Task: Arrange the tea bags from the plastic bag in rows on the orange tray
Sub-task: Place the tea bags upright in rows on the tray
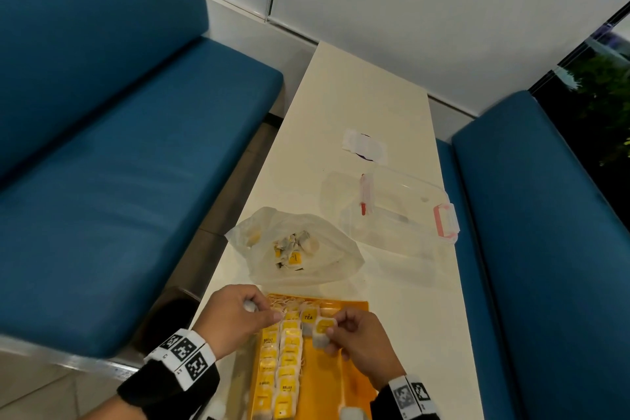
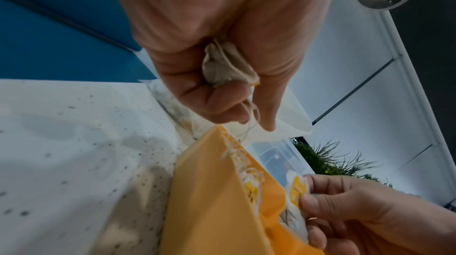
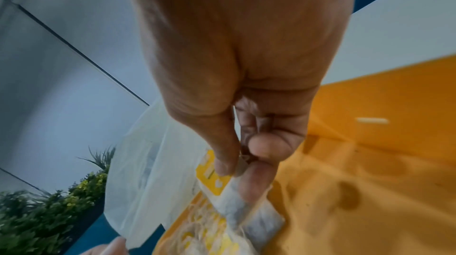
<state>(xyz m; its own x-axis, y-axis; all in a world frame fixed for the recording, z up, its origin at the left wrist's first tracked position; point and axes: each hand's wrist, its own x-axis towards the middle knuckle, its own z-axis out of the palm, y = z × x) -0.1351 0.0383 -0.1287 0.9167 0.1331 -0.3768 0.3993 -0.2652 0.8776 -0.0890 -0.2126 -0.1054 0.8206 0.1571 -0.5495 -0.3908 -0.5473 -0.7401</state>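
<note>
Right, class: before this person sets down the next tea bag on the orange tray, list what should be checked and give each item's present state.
1. Right hand grips a tea bag: ok.
2. Left hand holds a spare tea bag: ok.
3. Free space on the orange tray beside the filled rows: ok.
4. Plastic bag still has tea bags: ok.
5. Strings untangled: cannot tell.

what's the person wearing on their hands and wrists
Both hands are bare, with no gloves or rings visible. The left hand and the right hand each have a white band around the wrist, printed with square black-and-white marker codes. Below each band is a black sleeve or cuff. No cables show.
</note>
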